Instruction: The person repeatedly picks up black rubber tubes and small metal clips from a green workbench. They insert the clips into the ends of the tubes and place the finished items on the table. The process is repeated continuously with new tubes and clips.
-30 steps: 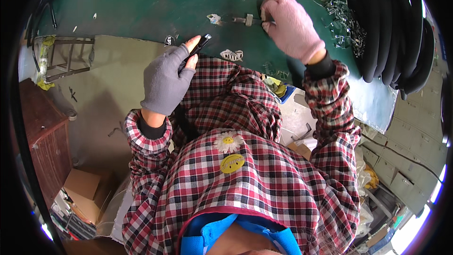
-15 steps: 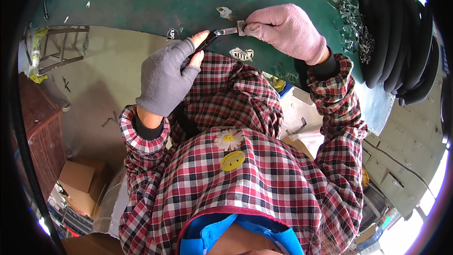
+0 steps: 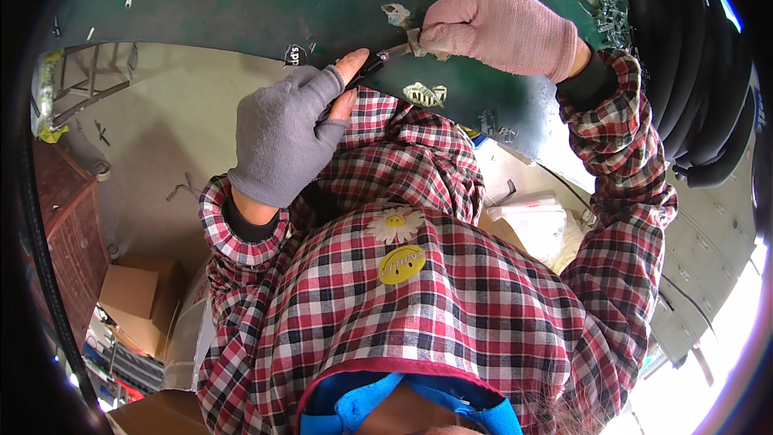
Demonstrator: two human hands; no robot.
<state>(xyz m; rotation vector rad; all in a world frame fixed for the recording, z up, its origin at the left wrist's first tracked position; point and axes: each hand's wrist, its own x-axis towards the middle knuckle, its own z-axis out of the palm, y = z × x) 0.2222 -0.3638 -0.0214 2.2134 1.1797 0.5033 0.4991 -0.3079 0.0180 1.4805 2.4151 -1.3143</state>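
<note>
My left hand, in a grey glove with bare fingertips, pinches a slim black piece between thumb and forefinger. A shiny, metal-looking end of this piece points right, toward my other hand. My right hand, in a pink glove, is closed with its fingertips on a small pale strip at the tip of that shiny end. The strip looks like tape or a tag, but its kind is unclear. Both hands are over the near edge of the green tabletop.
Torn stickers cling to the tabletop. Small clear bits lie in a heap at the right, beside thick black hoses. Left of me are a metal-framed stand, a reddish-brown cabinet and a cardboard box.
My right hand has shifted a little right and away from me, its forearm swinging outward. The left hand stays nearly in place, both grips kept. The whole view has turned slightly.
</note>
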